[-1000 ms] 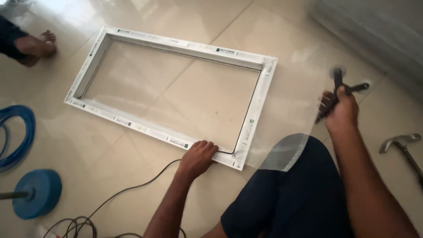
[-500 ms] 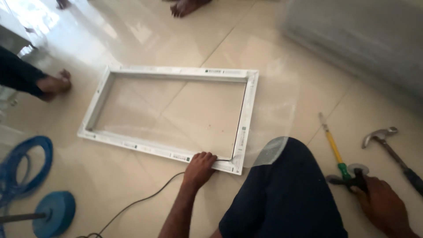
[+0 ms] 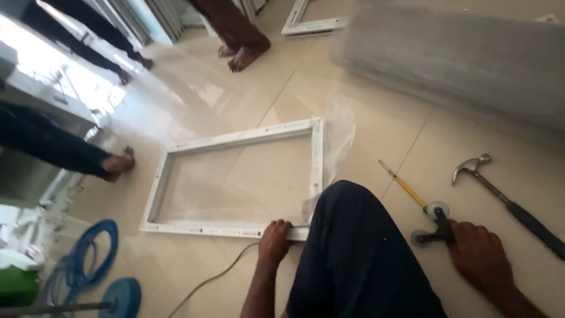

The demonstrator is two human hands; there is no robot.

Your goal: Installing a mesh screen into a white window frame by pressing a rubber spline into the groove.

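A white rectangular frame (image 3: 235, 141) lies flat on the tiled floor, with thin clear mesh or film (image 3: 338, 138) spilling past its right side. My left hand (image 3: 275, 238) presses down on the frame's near rail by the right corner. My right hand (image 3: 479, 253) rests on the floor to the right of my knee (image 3: 353, 235), closed around the handle of a black roller tool (image 3: 434, 227) with two small wheels. A yellow-handled screwdriver (image 3: 403, 185) lies just beyond the roller.
A claw hammer (image 3: 506, 197) lies on the floor at the right. A grey mesh roll (image 3: 459, 56) lies at the back. Other people's bare feet (image 3: 118, 164) (image 3: 247, 54) stand left and behind. Blue hose (image 3: 88, 253), a blue disc (image 3: 120, 294) and a thin cord (image 3: 206, 282) lie at lower left. Another frame (image 3: 312, 23) lies far back.
My right hand came down from a raised position to the floor with the roller tool. The view swung upward, showing more of the room. My left hand stayed on the frame.
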